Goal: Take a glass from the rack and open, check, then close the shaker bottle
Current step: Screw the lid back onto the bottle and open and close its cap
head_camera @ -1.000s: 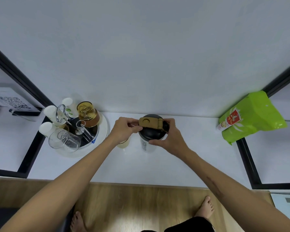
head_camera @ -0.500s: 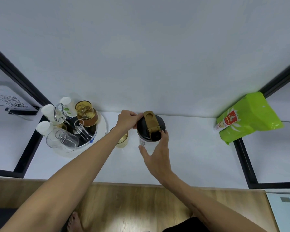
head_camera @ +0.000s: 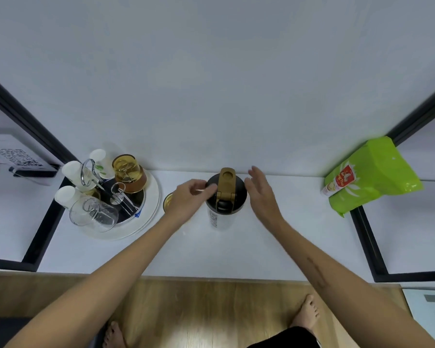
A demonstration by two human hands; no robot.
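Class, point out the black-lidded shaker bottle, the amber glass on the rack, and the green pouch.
Black-lidded shaker bottle (head_camera: 225, 195): head view, tan flip cap.
Amber glass (head_camera: 129, 173): head view, side wall.
Green pouch (head_camera: 377, 175): head view, front panel.

One shaker bottle (head_camera: 224, 202), one green bag (head_camera: 369, 177), two hands.

Shaker bottle (head_camera: 224, 199) stands centre on the counter (head_camera: 236, 244); rack (head_camera: 111, 197) at nine o'clock, pouch (head_camera: 372, 177) at three.

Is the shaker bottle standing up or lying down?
Standing up. The shaker bottle rests on its base on the counter, black lid on top.
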